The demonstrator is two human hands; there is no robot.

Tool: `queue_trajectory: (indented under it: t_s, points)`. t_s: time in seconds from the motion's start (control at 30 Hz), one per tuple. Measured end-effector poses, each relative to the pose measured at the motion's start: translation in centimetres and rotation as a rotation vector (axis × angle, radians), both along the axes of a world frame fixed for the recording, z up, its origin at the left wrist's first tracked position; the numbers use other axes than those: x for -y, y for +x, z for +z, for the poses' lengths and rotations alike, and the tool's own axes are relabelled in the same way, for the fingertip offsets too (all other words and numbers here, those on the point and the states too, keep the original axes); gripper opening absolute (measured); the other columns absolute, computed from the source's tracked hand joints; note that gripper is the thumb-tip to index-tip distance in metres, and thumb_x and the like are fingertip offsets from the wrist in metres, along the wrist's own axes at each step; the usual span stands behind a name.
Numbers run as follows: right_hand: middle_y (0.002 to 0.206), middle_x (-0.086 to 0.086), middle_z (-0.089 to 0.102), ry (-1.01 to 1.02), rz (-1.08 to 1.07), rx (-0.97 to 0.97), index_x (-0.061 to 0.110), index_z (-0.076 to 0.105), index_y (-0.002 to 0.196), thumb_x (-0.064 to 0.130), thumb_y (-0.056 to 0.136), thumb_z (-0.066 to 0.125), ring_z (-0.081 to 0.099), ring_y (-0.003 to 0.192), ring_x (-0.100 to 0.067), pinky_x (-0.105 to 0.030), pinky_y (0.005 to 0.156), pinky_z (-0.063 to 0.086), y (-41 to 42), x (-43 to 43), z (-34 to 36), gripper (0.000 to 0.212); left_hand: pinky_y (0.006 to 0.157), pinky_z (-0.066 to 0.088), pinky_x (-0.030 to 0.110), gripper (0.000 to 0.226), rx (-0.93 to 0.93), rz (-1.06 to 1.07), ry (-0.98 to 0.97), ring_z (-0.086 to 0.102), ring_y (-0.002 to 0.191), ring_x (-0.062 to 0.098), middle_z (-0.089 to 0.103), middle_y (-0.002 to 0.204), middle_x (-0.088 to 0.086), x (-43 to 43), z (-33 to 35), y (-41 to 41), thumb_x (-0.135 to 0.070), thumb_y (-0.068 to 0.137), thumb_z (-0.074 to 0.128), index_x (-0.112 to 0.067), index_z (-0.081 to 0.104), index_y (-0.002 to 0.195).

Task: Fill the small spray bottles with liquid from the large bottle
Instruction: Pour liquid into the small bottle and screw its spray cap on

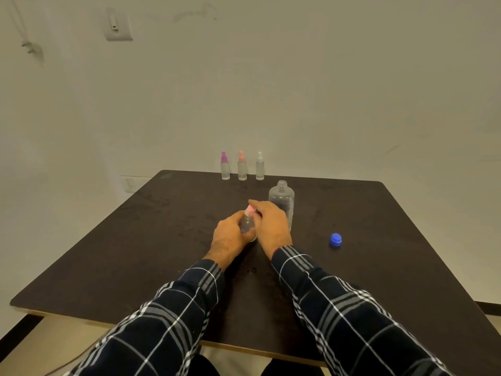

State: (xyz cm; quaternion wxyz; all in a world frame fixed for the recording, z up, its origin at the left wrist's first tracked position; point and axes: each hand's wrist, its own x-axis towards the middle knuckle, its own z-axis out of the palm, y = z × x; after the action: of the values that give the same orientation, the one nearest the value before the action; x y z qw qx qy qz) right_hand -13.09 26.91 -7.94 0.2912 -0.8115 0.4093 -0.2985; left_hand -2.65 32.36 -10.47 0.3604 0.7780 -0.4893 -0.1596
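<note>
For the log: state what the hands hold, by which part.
The left hand grips the small spray bottle by its body; right hand pinches its pink spray cap.

Nothing legible here — the large bottle (281, 202) carries a dark patch on its side, too blurred to make out.

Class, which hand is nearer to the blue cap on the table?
Right. The right hand is left of the blue cap, on top of the small spray bottle; the left hand grips that bottle, farther from the cap.
</note>
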Motion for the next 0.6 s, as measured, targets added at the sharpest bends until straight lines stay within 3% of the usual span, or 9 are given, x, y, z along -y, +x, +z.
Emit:
queue_trajectory:
  t_s: [0.1, 0.23, 0.43, 0.53, 0.6]
  points:
    - [0.140, -0.010, 0.054, -0.039, 0.064, -0.192, 0.014, 0.052, 0.141, 0.009, 0.098, 0.055, 0.052, 0.128, -0.026, -0.037, 0.113, 0.037, 0.3, 0.4, 0.9, 0.044, 0.088, 0.050, 0.032, 0.048, 0.006, 0.005, 0.017, 0.066, 0.107, 0.020, 0.070, 0.118, 0.001, 0.1, 0.1, -0.1, -0.037, 0.088, 0.074, -0.025, 0.059, 0.132]
    - [0.128, -0.014, 0.059, -0.126, 0.067, -0.311, 0.009, 0.059, 0.129, 0.007, 0.092, 0.063, 0.058, 0.117, -0.029, -0.038, 0.105, 0.044, 0.3, 0.6, 2.1, 0.037, 0.084, 0.049, 0.029, 0.045, -0.019, 0.006, 0.008, 0.065, 0.100, 0.017, 0.071, 0.113, -0.001, 0.1, 0.0, -0.1, -0.038, 0.086, 0.075, -0.025, 0.062, 0.127]
    - [0.125, -0.011, 0.061, -0.211, 0.145, -0.406, 0.015, 0.061, 0.128, 0.008, 0.091, 0.062, 0.059, 0.115, -0.027, -0.037, 0.104, 0.046, 0.5, 0.6, 2.7, 0.038, 0.097, 0.052, 0.038, 0.051, -0.046, 0.021, 0.041, 0.066, 0.110, 0.022, 0.070, 0.119, 0.002, 0.1, 0.3, 0.0, -0.034, 0.087, 0.075, -0.022, 0.059, 0.134]
    - [0.118, -0.010, 0.065, -0.222, 0.041, -0.464, 0.013, 0.062, 0.118, 0.027, 0.092, 0.065, 0.062, 0.108, -0.028, -0.038, 0.096, 0.050, 0.4, 0.5, 3.4, 0.030, 0.099, 0.053, 0.040, 0.051, -0.031, 0.032, 0.068, 0.065, 0.111, 0.023, 0.069, 0.120, 0.002, 0.2, 0.4, 0.0, -0.036, 0.087, 0.075, -0.023, 0.059, 0.134]
    - [0.109, -0.007, 0.068, -0.209, -0.072, -0.442, 0.012, 0.064, 0.112, 0.055, 0.093, 0.055, 0.064, 0.101, -0.026, -0.039, 0.089, 0.053, 0.6, 0.0, 3.4, 0.048, 0.097, 0.054, 0.040, 0.047, -0.014, 0.044, 0.095, 0.066, 0.110, 0.024, 0.069, 0.118, 0.005, 0.2, 0.6, -0.1, -0.038, 0.089, 0.072, -0.018, 0.061, 0.129]
